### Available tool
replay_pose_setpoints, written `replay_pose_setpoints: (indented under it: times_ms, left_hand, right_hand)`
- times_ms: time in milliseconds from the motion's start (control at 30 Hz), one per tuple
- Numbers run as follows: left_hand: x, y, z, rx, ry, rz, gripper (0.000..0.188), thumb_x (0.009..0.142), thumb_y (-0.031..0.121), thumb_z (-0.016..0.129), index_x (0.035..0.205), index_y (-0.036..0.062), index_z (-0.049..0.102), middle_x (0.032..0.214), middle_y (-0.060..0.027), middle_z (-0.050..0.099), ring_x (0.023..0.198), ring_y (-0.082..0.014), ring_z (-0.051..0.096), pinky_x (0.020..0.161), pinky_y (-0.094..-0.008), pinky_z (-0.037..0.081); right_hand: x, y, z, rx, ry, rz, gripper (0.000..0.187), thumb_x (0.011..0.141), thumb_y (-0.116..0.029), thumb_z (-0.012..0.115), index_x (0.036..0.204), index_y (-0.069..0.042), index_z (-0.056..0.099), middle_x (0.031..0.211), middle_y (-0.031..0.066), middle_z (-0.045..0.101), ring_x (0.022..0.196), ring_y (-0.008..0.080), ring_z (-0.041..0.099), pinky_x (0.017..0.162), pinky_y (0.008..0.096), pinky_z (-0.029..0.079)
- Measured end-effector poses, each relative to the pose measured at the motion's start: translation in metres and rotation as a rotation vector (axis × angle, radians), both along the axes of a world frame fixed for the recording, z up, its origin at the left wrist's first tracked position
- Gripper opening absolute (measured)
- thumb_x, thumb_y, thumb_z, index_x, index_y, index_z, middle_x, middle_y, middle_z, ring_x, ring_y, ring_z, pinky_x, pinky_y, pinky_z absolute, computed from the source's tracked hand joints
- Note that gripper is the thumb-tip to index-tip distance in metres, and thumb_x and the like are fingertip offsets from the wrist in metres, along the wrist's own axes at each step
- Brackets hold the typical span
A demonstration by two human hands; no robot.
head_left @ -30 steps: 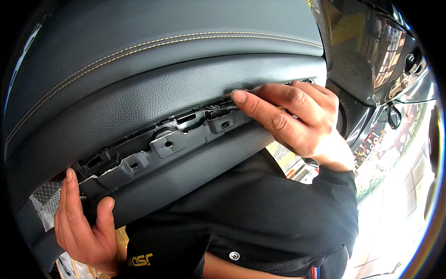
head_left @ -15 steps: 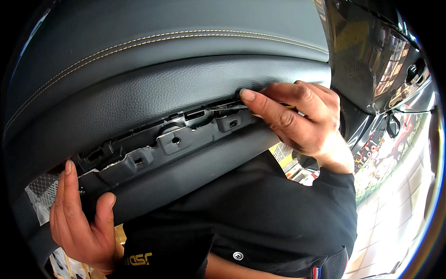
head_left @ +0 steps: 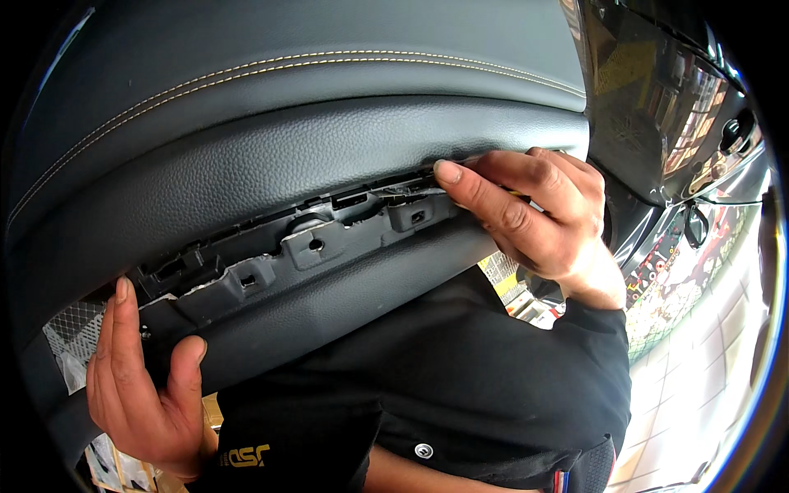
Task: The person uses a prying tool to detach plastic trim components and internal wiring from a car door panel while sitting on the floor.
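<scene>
A black leather-grained car door trim panel (head_left: 329, 131) with pale double stitching spans the view. Along it runs a long gap exposing a black plastic mounting strip (head_left: 315, 245) with raised tabs, several holes and whitish, rough edges. At the gap's left end is my left hand (head_left: 144, 382), its index fingertip against the edge and its thumb apart over the lower padding. My right hand (head_left: 534, 205) is at the right end, thumb along the gap's edge and other fingers bent in behind. A bit of yellow shows between those fingers; what they grip is mostly hidden.
Below the lower padding (head_left: 345, 304) my dark-sleeved arms and body fill the front. A dark glossy car body (head_left: 657, 107) stands at the right. Farther down there are pale floor tiles (head_left: 690, 370). Grey mesh (head_left: 78, 329) appears at the far left.
The trim panel and both hands sit almost as before. My right hand and the exposed strip appear shifted very slightly to the right in view.
</scene>
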State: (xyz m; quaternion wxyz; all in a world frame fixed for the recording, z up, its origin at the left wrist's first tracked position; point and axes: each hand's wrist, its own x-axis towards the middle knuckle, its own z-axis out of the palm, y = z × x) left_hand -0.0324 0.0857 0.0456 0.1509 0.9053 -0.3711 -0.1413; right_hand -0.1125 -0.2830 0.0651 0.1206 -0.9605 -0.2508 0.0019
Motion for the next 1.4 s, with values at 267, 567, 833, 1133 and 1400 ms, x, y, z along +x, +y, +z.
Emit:
replay_pose_setpoints:
  times_ms: [267,567,833,1133,1400]
  left_hand:
    - [0.0,0.002,-0.001,0.002,-0.001,0.004,0.063,0.097,0.045,0.062,0.125,-0.0123,0.061,0.116,-0.0221,0.072,0.104,-0.0349,0.073,0.081,-0.0382,0.059]
    - [-0.001,0.002,-0.001,0.009,0.003,0.011,0.063,0.097,0.045,0.063,0.124,-0.0126,0.061,0.116,-0.0218,0.072,0.103,-0.0343,0.073,0.078,-0.0372,0.059]
    - [0.0,0.001,0.0,0.005,0.008,0.019,0.063,0.096,0.044,0.065,0.123,-0.0128,0.062,0.116,-0.0217,0.072,0.101,-0.0339,0.073,0.078,-0.0365,0.059]
    - [0.002,-0.002,-0.001,-0.018,-0.008,0.006,0.059,0.093,0.039,0.07,0.124,-0.011,0.063,0.116,-0.0206,0.073,0.102,-0.0331,0.073,0.078,-0.0352,0.059]
    - [0.003,0.001,-0.002,-0.024,-0.039,-0.005,0.058,0.094,0.039,0.069,0.124,-0.0108,0.064,0.116,-0.02,0.073,0.101,-0.0323,0.073,0.079,-0.0355,0.059]
  right_hand:
    - [-0.001,0.001,0.001,-0.006,0.004,-0.005,0.048,0.066,-0.005,0.082,0.113,-0.01,0.078,0.087,0.0022,0.062,0.057,0.0113,0.058,0.045,0.0259,0.044]
    - [-0.001,0.001,0.0,-0.007,0.001,0.006,0.048,0.066,-0.005,0.081,0.114,-0.01,0.078,0.087,0.0028,0.062,0.057,0.011,0.057,0.044,0.0257,0.044]
    - [-0.001,0.001,-0.002,0.002,0.002,0.005,0.049,0.065,-0.004,0.081,0.114,-0.009,0.078,0.087,0.0035,0.062,0.056,0.0114,0.056,0.044,0.026,0.043]
    - [0.0,0.007,0.002,-0.066,0.039,-0.003,0.045,0.067,-0.008,0.077,0.112,-0.009,0.078,0.085,0.0011,0.067,0.059,0.0082,0.058,0.05,0.0229,0.052]
    - [0.009,0.009,0.005,0.016,0.11,-0.012,0.045,0.069,-0.001,0.08,0.114,-0.006,0.077,0.083,0.0036,0.065,0.058,0.0127,0.059,0.047,0.0267,0.049]
